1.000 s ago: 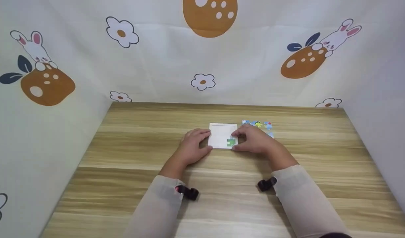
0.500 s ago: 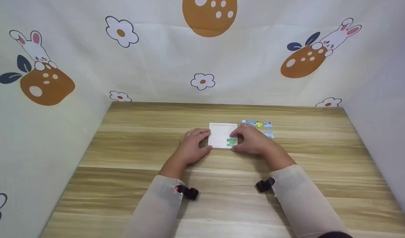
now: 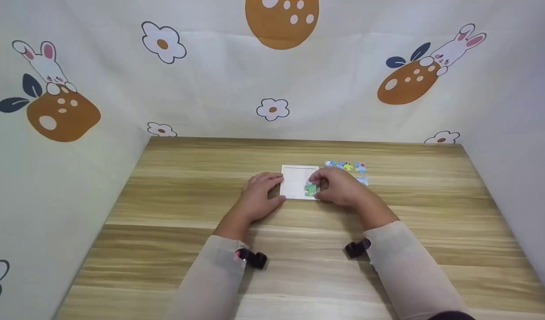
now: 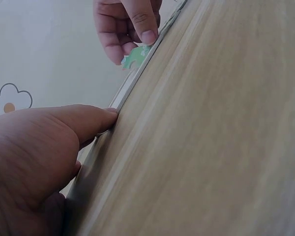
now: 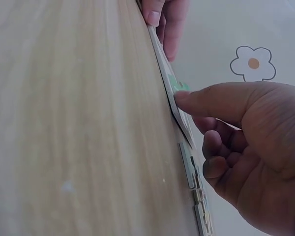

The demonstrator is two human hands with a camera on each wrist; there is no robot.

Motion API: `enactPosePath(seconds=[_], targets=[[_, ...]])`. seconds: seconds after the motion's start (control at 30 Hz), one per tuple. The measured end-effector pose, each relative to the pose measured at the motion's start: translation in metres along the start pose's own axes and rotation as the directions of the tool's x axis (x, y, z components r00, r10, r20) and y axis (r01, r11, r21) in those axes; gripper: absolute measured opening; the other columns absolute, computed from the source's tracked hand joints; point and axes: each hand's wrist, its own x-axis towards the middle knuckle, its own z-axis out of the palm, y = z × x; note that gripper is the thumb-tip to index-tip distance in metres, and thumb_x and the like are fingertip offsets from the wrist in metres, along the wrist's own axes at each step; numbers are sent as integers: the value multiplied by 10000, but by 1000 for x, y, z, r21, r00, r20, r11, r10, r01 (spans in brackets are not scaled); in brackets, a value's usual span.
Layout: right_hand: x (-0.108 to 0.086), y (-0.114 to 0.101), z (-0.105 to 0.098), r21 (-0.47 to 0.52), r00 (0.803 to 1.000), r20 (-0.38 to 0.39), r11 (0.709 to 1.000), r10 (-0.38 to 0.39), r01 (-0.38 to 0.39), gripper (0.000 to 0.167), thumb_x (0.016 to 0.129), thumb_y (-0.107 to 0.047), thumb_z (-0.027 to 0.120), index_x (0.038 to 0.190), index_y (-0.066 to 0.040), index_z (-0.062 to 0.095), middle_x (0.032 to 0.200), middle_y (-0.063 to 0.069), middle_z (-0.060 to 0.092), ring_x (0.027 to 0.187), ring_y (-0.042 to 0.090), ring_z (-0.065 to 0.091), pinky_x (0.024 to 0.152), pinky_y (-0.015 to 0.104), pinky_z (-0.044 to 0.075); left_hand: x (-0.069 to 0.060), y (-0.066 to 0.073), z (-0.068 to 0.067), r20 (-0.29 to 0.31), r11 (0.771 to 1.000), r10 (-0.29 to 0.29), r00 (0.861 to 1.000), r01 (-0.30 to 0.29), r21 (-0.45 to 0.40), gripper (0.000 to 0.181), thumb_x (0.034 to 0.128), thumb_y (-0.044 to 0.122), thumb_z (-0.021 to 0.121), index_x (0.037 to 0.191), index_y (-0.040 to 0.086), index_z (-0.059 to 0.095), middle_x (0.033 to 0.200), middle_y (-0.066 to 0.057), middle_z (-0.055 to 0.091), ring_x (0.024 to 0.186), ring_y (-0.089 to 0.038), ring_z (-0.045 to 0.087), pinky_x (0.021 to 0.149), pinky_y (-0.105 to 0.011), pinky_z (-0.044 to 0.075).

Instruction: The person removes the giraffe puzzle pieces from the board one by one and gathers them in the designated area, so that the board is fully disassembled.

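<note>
A small white square puzzle tray [image 3: 294,184] lies on the table between the two hands. My left hand [image 3: 260,195] holds it by its left side, with the thumb at the near left corner and the fingers further up that edge. A green jigsaw piece [image 3: 310,190] is in the tray's near right corner, and in the left wrist view the green piece [image 4: 135,57] looks tilted up. Thumb and fingers of my right hand [image 3: 341,186] pinch this piece at its right and far sides. Part of the piece is hidden by the fingertips.
Several loose jigsaw pieces, blue with a yellow one [image 3: 347,166] among them, lie on the wooden table [image 3: 188,191] behind the right hand, which partly covers them. A pale cloth wall [image 3: 219,84] with printed flowers and rabbits stands behind the table.
The right thumb has moved from the tray's near edge up onto the green piece. That piece has shifted slightly away from the near edge and tilted. The left hand stays put.
</note>
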Motion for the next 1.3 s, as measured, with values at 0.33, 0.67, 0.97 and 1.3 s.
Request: enactPosePath(seconds=[0.33, 0.67, 0.97, 1.3], targets=[[-1, -2, 0, -20, 1000, -6, 1000, -2, 2, 350, 857, -92, 853, 1192, -97, 752, 1084, 54, 722, 962, 177, 616, 868, 340, 538, 1, 0, 1, 7, 1000, -13, 1000, 13, 4, 589, 1013, 409, 713, 1556, 222, 580, 1653, 50, 511, 1618, -280, 330, 1335, -608, 207], [-4, -1, -5, -51, 1000, -18, 999, -6, 5, 339, 858, -135, 846, 1176, -75, 748, 1068, 58, 732, 983, 191, 631, 911, 366, 552, 2, 1, 1, 4, 1000, -18, 1000, 18, 6, 589, 1011, 406, 719, 1555, 226, 582, 1649, 52, 516, 1615, -287, 338, 1330, -604, 224], [-21, 26, -41, 78, 999, -6, 996, 31, -31, 365, 889, -141, 828, 1242, -109, 741, 1136, 92, 683, 969, 204, 578, 832, 272, 521, 1, 0, 0, 1, 1000, -2, 1000, 2, -11, 595, 1012, 385, 726, 1555, 188, 581, 1647, 30, 525, 1610, -290, 348, 1335, -566, 233], [-49, 58, -86, 68, 988, 44, 986, 148, -151, 418, 863, -215, 880, 1251, -130, 752, 1160, 80, 708, 1040, 223, 613, 863, 246, 542, 2, 0, 0, 6, 1000, -6, 1000, 6, 2, 600, 1012, 400, 723, 1556, 190, 580, 1652, 38, 520, 1610, -291, 348, 1340, -560, 219]])
